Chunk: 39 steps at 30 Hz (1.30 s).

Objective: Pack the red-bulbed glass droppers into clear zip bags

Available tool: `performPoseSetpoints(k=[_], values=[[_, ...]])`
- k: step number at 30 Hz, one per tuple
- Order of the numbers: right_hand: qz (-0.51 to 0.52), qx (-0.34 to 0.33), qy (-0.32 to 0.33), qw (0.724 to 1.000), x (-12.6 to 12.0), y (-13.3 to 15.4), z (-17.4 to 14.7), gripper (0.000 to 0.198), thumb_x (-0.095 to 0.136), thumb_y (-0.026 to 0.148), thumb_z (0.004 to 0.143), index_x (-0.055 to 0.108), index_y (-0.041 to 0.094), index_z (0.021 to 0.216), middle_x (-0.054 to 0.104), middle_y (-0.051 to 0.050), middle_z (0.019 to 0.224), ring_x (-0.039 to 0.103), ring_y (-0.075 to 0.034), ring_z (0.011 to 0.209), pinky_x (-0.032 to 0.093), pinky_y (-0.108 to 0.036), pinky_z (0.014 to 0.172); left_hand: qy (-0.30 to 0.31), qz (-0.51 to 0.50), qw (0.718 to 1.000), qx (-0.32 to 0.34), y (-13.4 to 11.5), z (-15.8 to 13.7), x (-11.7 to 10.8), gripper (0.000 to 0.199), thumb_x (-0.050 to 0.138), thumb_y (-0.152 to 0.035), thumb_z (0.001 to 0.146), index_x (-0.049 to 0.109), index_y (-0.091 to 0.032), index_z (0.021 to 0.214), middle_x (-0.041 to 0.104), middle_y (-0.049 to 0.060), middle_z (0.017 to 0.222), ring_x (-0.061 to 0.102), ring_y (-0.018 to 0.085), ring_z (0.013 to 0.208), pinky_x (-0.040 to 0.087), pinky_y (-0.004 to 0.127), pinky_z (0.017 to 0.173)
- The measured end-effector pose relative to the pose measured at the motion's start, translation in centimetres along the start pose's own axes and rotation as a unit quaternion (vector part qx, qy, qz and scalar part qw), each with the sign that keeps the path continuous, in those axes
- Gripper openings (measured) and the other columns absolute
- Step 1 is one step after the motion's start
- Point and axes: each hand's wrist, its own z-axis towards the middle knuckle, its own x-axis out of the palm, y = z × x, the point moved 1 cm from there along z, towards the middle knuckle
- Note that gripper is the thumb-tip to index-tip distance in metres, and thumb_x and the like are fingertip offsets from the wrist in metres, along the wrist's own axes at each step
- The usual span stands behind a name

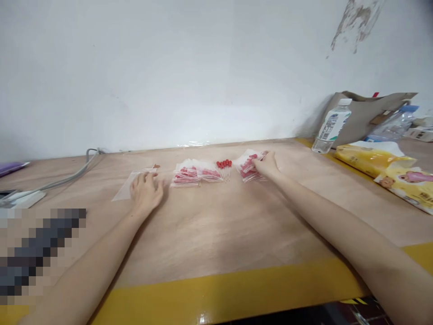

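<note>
L hand (146,189), left of centre, lies palm-down, fingers loosely curled over a flat clear plastic bag (122,188); fingers aren't clenched, & no firm hold on the film shows. R hand (268,165), right of centre, has thumb & fingertips pinched on the right edge of a filled clear bag (246,166), w/ red-headed pieces showing through.

Btwn the hands, mid-frame: two more clear bags of red-headed pieces, the left filled bag (185,176) & middle filled bag (209,173), next to each other, then a small fan of thin-stemmed red-headed pieces (224,165), heads toward the wall (189,81). Can't tell exactly what they are. All on the brown-covered table (203,225).

Step in hand, my read: handling/placing the bagged pieces, R hand doing the work, L hand by the flat bag. Next move prob. calls for a light fingertip pinch on thin film, bag kept level so the stems don't slide or snag; whether the bag's mouth is sealed, can't tell.

Far right: water bottle (333,125) & yellow soft packs (368,159), well apart from the work.
</note>
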Motion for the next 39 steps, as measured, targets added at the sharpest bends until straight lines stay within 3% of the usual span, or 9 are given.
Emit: performPoseSetpoints(k=[4, 10, 15, 18, 23, 26, 29, 33, 39], values=[[-0.219, -0.051, -0.058, 0.973, 0.5, -0.2, -1.7, 0.052, 0.062, 0.032, 0.068, 0.043, 0.014, 0.112, 0.055, -0.015, 0.105, 0.056, -0.026, 0.094, 0.044, -0.039, 0.079, 0.087, 0.040, 0.991, -0.088, 3.7, 1.4, 1.5, 0.049, 0.039, -0.039, 0.084, 0.048, -0.005, 0.119, 0.039, 0.023, 0.135, 0.026, 0.038, 0.129, 0.022, 0.054, 0.102], [-0.408, -0.265, -0.006, 0.874, 0.6, -0.3, -3.4, 0.029, 0.048, 0.038, 0.083, 0.065, 0.019, 0.095, 0.056, -0.012, 0.114, 0.045, -0.029, 0.109, 0.024, -0.048, 0.096, 0.154, 0.010, 0.981, -0.114, 5.8, 2.3, 2.5, 0.033, 0.044, -0.032, 0.085, 0.063, -0.004, 0.087, 0.059, 0.025, 0.107, 0.050, 0.043, 0.108, 0.038, 0.054, 0.088], [-0.409, -0.264, 0.045, 0.872, 0.9, -1.0, -3.5, 0.032, 0.045, 0.043, 0.084, 0.064, 0.023, 0.100, 0.060, -0.009, 0.115, 0.050, -0.028, 0.105, 0.016, -0.053, 0.097, 0.122, -0.049, 0.981, -0.140, 5.9, 2.0, 1.3, 0.027, 0.051, -0.032, 0.089, 0.058, -0.011, 0.105, 0.058, 0.009, 0.108, 0.058, 0.026, 0.097, 0.048, 0.043, 0.082], [-0.405, -0.270, 0.034, 0.873, 0.9, -1.1, -3.6, 0.033, 0.044, 0.045, 0.085, 0.064, 0.022, 0.099, 0.061, -0.009, 0.114, 0.051, -0.028, 0.104, 0.014, -0.055, 0.097, 0.046, -0.098, 0.984, -0.145, 4.8, 1.7, 0.3, 0.036, 0.032, -0.028, 0.097, 0.053, -0.005, 0.114, 0.057, 0.014, 0.113, 0.053, 0.032, 0.107, 0.045, 0.049, 0.085], [-0.406, -0.277, 0.025, 0.870, 1.0, -1.1, -3.9, 0.033, 0.044, 0.044, 0.085, 0.063, 0.021, 0.100, 0.062, -0.010, 0.112, 0.052, -0.027, 0.103, 0.014, -0.055, 0.098, -0.012, -0.212, 0.977, 0.033, -0.8, -0.3, -1.1, 0.044, 0.021, -0.028, 0.097, 0.043, -0.006, 0.128, 0.046, 0.009, 0.135, 0.037, 0.021, 0.128, 0.029, 0.034, 0.109], [-0.413, -0.273, 0.025, 0.869, 1.1, -1.1, -4.0, 0.034, 0.042, 0.044, 0.086, 0.063, 0.021, 0.101, 0.061, -0.010, 0.113, 0.051, -0.027, 0.103, 0.012, -0.055, 0.098, 0.047, -0.259, 0.946, 0.191, -4.9, -3.1, -2.0, 0.041, 0.032, -0.038, 0.094, 0.055, -0.019, 0.122, 0.052, 0.001, 0.131, 0.043, 0.019, 0.125, 0.031, 0.035, 0.108], [-0.417, -0.264, 0.023, 0.870, 1.2, -0.9, -4.0, 0.033, 0.037, 0.040, 0.090, 0.062, 0.022, 0.101, 0.061, -0.009, 0.114, 0.051, -0.025, 0.105, 0.008, -0.057, 0.099, 0.166, -0.268, 0.875, 0.369, -7.9, -5.7, -2.8, 0.041, 0.030, -0.034, 0.096, 0.048, -0.019, 0.129, 0.042, 0.005, 0.138, 0.031, 0.022, 0.132, 0.026, 0.045, 0.109], [-0.413, -0.223, 0.052, 0.882, 1.1, 0.0, -3.7, 0.035, 0.031, 0.033, 0.092, 0.063, 0.022, 0.096, 0.063, -0.007, 0.109, 0.053, -0.024, 0.101, 0.004, -0.063, 0.096, 0.304, -0.202, 0.839, 0.404, -9.1, -7.1, -2.8, 0.051, 0.038, -0.045, 0.092, 0.034, -0.023, 0.138, 0.030, 0.006, 0.145, 0.025, 0.023, 0.134, 0.022, 0.046, 0.110], [-0.437, -0.170, 0.040, 0.882, 1.9, 2.4, -2.6, 0.030, 0.039, 0.030, 0.085, 0.066, 0.019, 0.080, 0.067, -0.008, 0.091, 0.056, -0.024, 0.093, 0.023, -0.052, 0.091, 0.290, -0.200, 0.857, 0.376, -9.0, -7.1, -2.4, 0.044, 0.038, -0.044, 0.093, 0.042, -0.026, 0.133, 0.041, 0.006, 0.139, 0.034, 0.023, 0.130, 0.021, 0.049, 0.108]])
